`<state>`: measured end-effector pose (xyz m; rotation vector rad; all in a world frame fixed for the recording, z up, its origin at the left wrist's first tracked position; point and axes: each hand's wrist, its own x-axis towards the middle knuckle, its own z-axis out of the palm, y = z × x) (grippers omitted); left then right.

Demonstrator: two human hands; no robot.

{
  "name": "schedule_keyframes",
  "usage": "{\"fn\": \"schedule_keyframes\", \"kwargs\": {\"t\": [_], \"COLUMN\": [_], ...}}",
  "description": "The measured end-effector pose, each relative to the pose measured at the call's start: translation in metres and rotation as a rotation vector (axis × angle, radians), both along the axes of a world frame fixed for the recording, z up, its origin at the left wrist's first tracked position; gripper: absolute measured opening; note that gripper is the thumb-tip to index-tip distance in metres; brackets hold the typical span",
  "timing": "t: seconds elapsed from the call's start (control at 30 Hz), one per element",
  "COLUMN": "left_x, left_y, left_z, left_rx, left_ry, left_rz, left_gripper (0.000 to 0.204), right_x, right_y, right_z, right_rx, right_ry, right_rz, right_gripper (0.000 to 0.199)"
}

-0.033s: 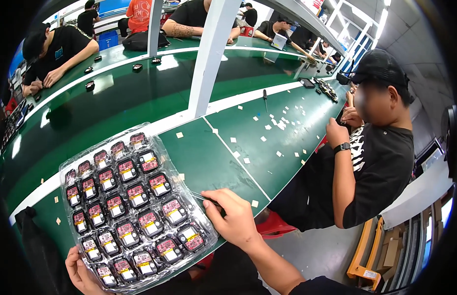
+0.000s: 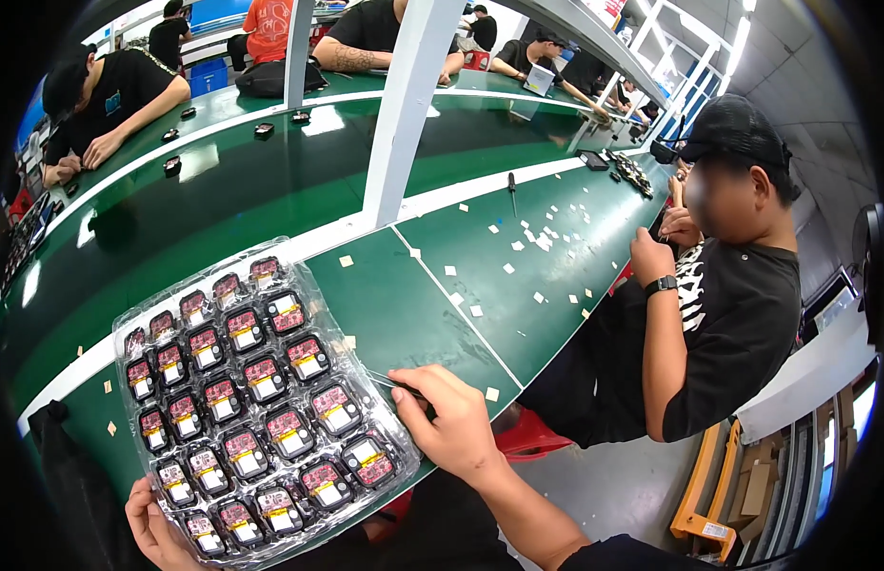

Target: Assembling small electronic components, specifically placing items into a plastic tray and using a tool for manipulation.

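Observation:
A clear plastic tray (image 2: 337, 305) sits tilted at the near left of the green bench. Its pockets hold rows of small black square device housings (image 2: 265, 378), with red circuit boards, yellow strips and white blocks inside. My left hand (image 2: 158, 526) is closed round the tray's near left corner, fingers partly hidden. Beside the tray's right edge, my right hand (image 2: 451, 419) pinches thin metal tweezers (image 2: 377, 376), their tips pointing left toward the tray. Most of the tweezers is hidden by the fingers.
Small pale square pieces (image 2: 532, 238) lie scattered over the bench, with a screwdriver (image 2: 512, 195) beyond. A white post (image 2: 404, 114) rises behind the tray. A co-worker (image 2: 727, 314) sits close on the right. Across the dark green conveyor belt (image 2: 270, 171), another person (image 2: 118, 105) works.

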<state>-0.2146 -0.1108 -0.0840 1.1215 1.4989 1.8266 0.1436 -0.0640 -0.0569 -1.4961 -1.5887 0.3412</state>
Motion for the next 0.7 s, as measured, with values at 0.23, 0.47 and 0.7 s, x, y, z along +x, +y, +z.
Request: {"fn": "schedule_keyframes", "kwargs": {"t": [0.23,0.47,0.7], "left_x": [-0.0042,-0.0055,-0.0036], "left_y": [-0.0019,-0.0015,-0.0003], "left_z": [-0.004,-0.0064,-0.0046], "left_rx": [-0.009,0.009,0.001], "left_ry": [0.012,-0.066,-0.069], "left_rz": [-0.008,-0.036,-0.025], "left_gripper": [0.023,0.022,0.022], "right_x": [-0.0003,0.0,-0.0002], "right_y": [0.0002,0.0005,0.001], "right_z": [-0.0017,-0.0011,0.0], "right_rx": [0.034,0.036,0.046], "right_ry": [-0.017,-0.025,-0.041], "right_rz": [0.012,0.004,-0.002], "right_gripper": [0.019,0.02,0.019]}}
